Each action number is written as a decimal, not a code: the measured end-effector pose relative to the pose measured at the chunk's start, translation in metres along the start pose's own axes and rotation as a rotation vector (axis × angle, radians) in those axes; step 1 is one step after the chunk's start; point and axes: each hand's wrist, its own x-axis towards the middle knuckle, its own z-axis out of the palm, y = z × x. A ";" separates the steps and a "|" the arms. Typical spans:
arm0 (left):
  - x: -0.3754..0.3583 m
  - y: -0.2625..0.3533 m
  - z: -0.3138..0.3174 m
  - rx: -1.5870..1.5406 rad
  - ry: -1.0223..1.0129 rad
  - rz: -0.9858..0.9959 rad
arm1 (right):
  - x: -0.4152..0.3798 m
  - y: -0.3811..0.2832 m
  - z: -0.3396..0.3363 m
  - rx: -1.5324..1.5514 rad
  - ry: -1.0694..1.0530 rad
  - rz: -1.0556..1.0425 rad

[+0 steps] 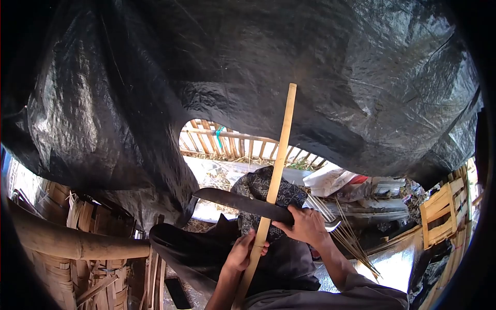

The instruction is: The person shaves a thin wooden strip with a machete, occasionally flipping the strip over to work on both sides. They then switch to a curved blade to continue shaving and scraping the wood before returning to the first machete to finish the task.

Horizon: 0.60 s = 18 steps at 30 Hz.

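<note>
A long pale bamboo strip [279, 160] slants up and away from my lap. My left hand [245, 251] is closed around its lower part. My right hand [306, 226] grips a machete [232, 199] with a broad dark blade. The blade lies across the strip, just above my left hand, with its tip pointing left. The machete's handle is mostly hidden by my right hand. Behind the blade, a dark patterned cloth [253, 183] covers part of my legs.
Black plastic sheeting [268, 57] hangs ahead, with a bamboo slat fence [227, 142] beyond it. At left are a thick bamboo pole [77, 244] and woven baskets [57, 276]. A phone [177, 293] lies below. Thin bamboo sticks [351, 243] and a wooden crate [442, 213] are at right.
</note>
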 end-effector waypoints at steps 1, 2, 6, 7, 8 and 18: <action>-0.003 0.000 -0.002 -0.093 -0.050 -0.060 | -0.001 0.002 0.004 0.052 -0.025 0.010; -0.005 0.000 -0.005 -0.186 -0.102 -0.119 | -0.001 0.004 0.006 0.103 -0.048 0.020; -0.021 -0.021 -0.020 0.029 -0.212 -0.044 | -0.012 0.010 0.004 0.179 -0.139 0.058; -0.027 -0.026 -0.024 0.025 -0.206 -0.052 | -0.017 0.016 0.007 0.286 -0.099 0.019; -0.031 -0.029 -0.027 -0.034 -0.265 -0.118 | -0.021 0.020 0.008 0.392 -0.056 -0.019; -0.036 -0.025 -0.006 -0.128 -0.209 -0.109 | -0.061 0.024 0.028 0.460 0.062 0.040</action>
